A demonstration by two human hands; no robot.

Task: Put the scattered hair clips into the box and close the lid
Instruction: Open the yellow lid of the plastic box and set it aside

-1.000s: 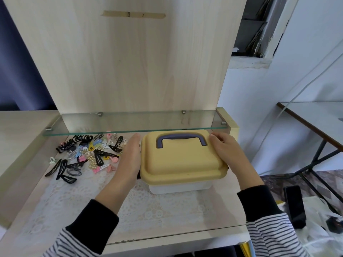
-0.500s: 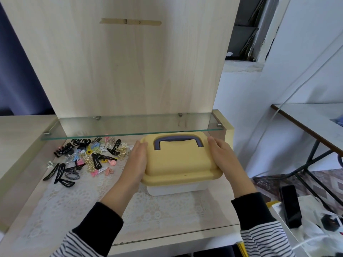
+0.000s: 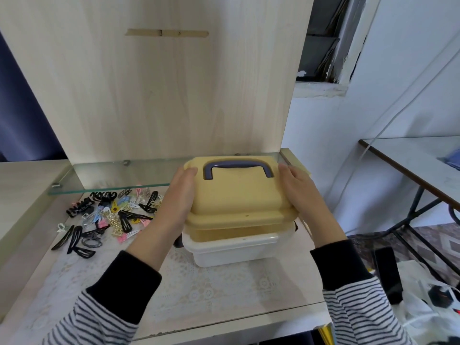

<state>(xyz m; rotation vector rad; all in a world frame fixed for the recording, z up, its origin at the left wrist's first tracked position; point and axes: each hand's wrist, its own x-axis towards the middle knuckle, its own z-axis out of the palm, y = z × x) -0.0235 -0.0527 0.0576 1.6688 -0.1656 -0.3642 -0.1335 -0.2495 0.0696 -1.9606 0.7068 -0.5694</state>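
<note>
A yellow lid (image 3: 239, 197) with a purple-grey handle (image 3: 237, 165) is raised at its front edge above the white box (image 3: 231, 250), leaving a gap between them. My left hand (image 3: 178, 197) holds the lid's left side and my right hand (image 3: 301, 195) holds its right side, thumbs on top. The inside of the box is hidden by the lid. A scattered pile of hair clips (image 3: 112, 215), black, gold, pink and blue, lies on the desk left of the box, beyond my left forearm.
A glass shelf (image 3: 112, 175) juts out just above the clips and behind the lid. A tall wooden back panel (image 3: 161, 95) rises behind it. The desk top carries a lace mat (image 3: 199, 295). A black device (image 3: 388, 275) and a second table (image 3: 423, 158) are on the right.
The lid, seated on the box a second ago, has come up off it between both hands. The view has shifted slightly right and down.
</note>
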